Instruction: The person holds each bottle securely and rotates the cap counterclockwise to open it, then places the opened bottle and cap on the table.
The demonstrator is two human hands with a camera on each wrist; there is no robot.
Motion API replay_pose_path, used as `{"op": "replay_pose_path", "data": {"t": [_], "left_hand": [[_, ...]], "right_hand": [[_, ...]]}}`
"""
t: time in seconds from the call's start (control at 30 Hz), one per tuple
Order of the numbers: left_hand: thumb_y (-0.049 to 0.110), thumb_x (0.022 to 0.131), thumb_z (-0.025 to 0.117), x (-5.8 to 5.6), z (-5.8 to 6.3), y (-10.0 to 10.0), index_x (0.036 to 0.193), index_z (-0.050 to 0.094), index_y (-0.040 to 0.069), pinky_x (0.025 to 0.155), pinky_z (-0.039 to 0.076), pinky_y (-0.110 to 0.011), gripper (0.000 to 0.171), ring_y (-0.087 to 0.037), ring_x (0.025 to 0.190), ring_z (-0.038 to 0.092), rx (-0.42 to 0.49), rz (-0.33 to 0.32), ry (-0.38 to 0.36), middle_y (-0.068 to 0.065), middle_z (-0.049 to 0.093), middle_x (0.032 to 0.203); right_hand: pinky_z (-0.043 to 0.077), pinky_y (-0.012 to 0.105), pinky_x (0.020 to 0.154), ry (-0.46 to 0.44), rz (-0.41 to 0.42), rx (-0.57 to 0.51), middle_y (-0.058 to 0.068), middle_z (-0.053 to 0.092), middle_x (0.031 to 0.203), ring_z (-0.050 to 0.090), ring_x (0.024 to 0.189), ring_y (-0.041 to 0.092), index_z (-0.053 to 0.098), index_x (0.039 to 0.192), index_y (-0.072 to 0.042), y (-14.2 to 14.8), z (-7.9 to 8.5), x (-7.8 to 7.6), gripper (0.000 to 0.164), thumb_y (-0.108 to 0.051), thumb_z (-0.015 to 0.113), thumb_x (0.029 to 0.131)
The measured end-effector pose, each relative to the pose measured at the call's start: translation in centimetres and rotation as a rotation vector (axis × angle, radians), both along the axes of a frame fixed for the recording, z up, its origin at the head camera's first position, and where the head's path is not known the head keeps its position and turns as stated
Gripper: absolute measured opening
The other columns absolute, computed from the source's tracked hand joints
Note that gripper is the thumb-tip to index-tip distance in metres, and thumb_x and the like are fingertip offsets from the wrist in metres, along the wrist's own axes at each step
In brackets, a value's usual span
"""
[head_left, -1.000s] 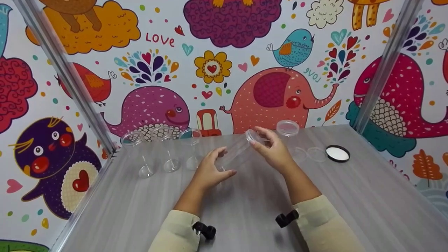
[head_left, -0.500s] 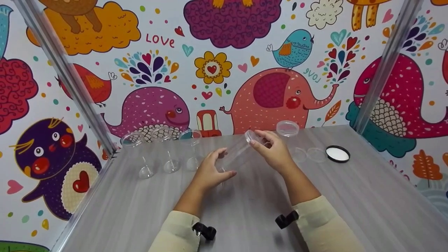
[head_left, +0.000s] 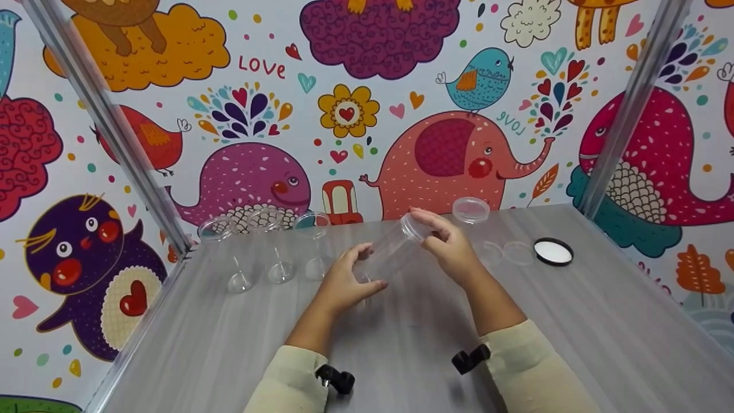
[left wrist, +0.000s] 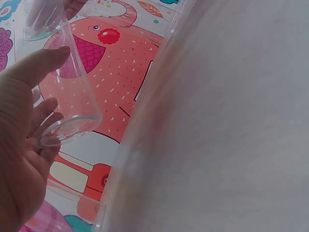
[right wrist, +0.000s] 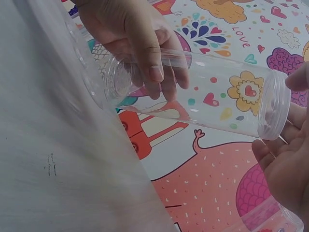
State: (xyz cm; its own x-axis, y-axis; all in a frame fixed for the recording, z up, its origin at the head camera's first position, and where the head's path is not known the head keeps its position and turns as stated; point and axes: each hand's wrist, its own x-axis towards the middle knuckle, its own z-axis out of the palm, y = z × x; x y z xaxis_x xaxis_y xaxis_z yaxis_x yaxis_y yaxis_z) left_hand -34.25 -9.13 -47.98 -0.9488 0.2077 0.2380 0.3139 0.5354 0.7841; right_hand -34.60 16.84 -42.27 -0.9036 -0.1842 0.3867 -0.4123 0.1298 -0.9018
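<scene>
A clear plastic jar [head_left: 390, 255] is tilted above the table, its lidded end up and to the right. My left hand [head_left: 347, 281] holds it near the base, thumb on one side and fingers on the other. At the upper end, my right hand [head_left: 453, 246] grips the clear lid [right wrist: 275, 106], with fingers and thumb around its rim. The jar's round base [left wrist: 72, 128] shows beside the left fingers in the left wrist view. Through the wall, the jar looks to have nothing in it.
Several clear jars stand on the grey table [head_left: 229, 344], including a left jar [head_left: 229, 252] and a right jar [head_left: 471, 212]. A clear disc [head_left: 518, 253] and a black-rimmed white disc [head_left: 553, 252] lie at the right. A patterned wall [head_left: 344, 172] rises behind.
My right hand has turned at the lid: its fingers now reach over the top, and the thumb has shifted back from the front of the rim. The left hand keeps its place.
</scene>
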Motion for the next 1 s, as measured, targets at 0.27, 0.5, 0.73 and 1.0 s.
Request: {"op": "replay_pose_path", "data": {"t": [0.27, 0.5, 0.73, 1.0], "left_hand": [[0.051, 0.077, 0.094, -0.1, -0.07, 0.09, 0.154, 0.053, 0.027, 0.122, 0.047, -0.056, 0.091, -0.02, 0.144, 0.057, -0.002, 0.007, 0.009, 0.006, 0.063, 0.15], [0.05, 0.078, 0.094, 0.07, 0.05, 0.25, 0.154, 0.054, 0.029, 0.122, 0.047, -0.056, 0.089, -0.02, 0.146, 0.057, -0.016, 0.018, 0.008, 0.006, 0.063, 0.152], [0.052, 0.076, 0.093, 0.12, 0.02, 0.21, 0.153, 0.052, 0.033, 0.121, 0.048, -0.056, 0.089, -0.019, 0.146, 0.056, -0.021, 0.025, 0.014, 0.007, 0.062, 0.152], [0.044, 0.078, 0.094, 0.18, 0.04, 0.2, 0.155, 0.052, 0.028, 0.121, 0.048, -0.057, 0.089, -0.021, 0.145, 0.057, -0.011, 0.034, 0.01, 0.005, 0.061, 0.153]], "right_hand": [[0.053, 0.052, 0.116, 0.008, -0.142, 0.13, 0.005, 0.055, 0.157, 0.057, 0.139, 0.03, 0.06, 0.151, -0.022, 0.07, 0.17, -0.24, 0.056, -0.039, 0.073, 0.1], [0.058, 0.033, 0.092, -0.014, -0.238, 0.225, 0.013, 0.062, 0.139, 0.06, 0.112, 0.025, 0.063, 0.148, -0.018, -0.08, 0.12, -0.27, 0.061, -0.05, 0.074, 0.098], [0.059, 0.032, 0.092, -0.002, -0.22, 0.207, 0.011, 0.065, 0.141, 0.061, 0.112, 0.025, 0.067, 0.146, -0.016, -0.06, -0.01, -0.5, 0.059, -0.045, 0.077, 0.096], [0.057, 0.025, 0.099, 0.003, -0.103, 0.102, 0.004, 0.062, 0.153, 0.059, 0.134, 0.031, 0.067, 0.146, -0.022, 0.17, -0.04, -0.17, 0.048, -0.027, 0.075, 0.099]]}}
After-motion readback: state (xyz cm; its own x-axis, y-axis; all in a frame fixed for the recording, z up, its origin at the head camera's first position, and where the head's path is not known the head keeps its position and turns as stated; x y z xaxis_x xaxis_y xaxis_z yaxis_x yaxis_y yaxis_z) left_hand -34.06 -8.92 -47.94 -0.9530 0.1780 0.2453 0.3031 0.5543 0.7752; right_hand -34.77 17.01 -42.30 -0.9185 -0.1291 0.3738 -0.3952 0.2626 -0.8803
